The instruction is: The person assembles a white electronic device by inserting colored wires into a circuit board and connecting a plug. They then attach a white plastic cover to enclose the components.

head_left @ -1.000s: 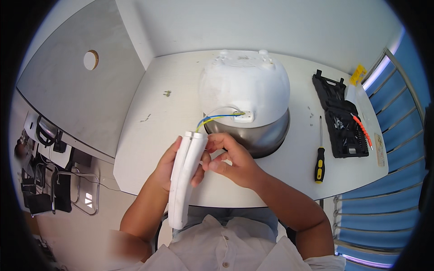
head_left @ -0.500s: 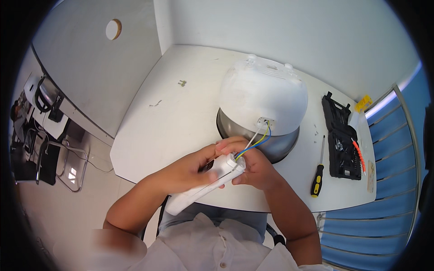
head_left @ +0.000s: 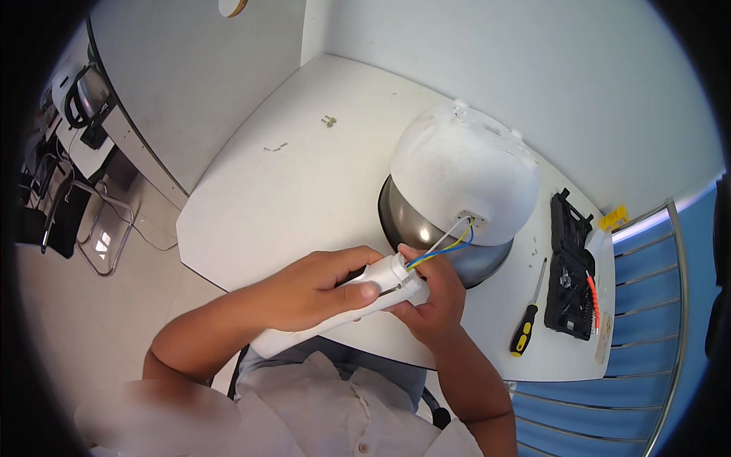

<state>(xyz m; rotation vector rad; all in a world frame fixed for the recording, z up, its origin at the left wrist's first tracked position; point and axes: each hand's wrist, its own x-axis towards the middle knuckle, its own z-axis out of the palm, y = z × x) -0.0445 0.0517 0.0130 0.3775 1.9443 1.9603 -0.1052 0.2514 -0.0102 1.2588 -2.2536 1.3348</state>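
Observation:
A long white plastic handle [head_left: 285, 341] lies slanted above my lap at the table's front edge. My left hand [head_left: 316, 291] is wrapped round it, its thumb pressed on the top beside a seam. My right hand [head_left: 435, 301] grips the handle's far end, where a dark slit shows between its two parts; some of its fingers are hidden. Blue, yellow-green and white wires [head_left: 457, 245] run from that end to a small fitting [head_left: 470, 222] on a big white rounded housing [head_left: 464, 164]. This housing rests over a shiny dark-grey metal bowl-like part [head_left: 415, 221].
On the right lie a black-and-yellow screwdriver [head_left: 525, 331], an open black tool case [head_left: 567, 293] and an orange flexible shaft [head_left: 592, 297]. Small screws [head_left: 328, 121] and thin metal bits [head_left: 275, 147] sit at the table's far left. A metal railing [head_left: 647, 343] borders the right side.
My head view has shifted, so the table sits differently in the picture. My right-hand fingers have moved off the top of the handle's end toward its side. Both hands still hold it.

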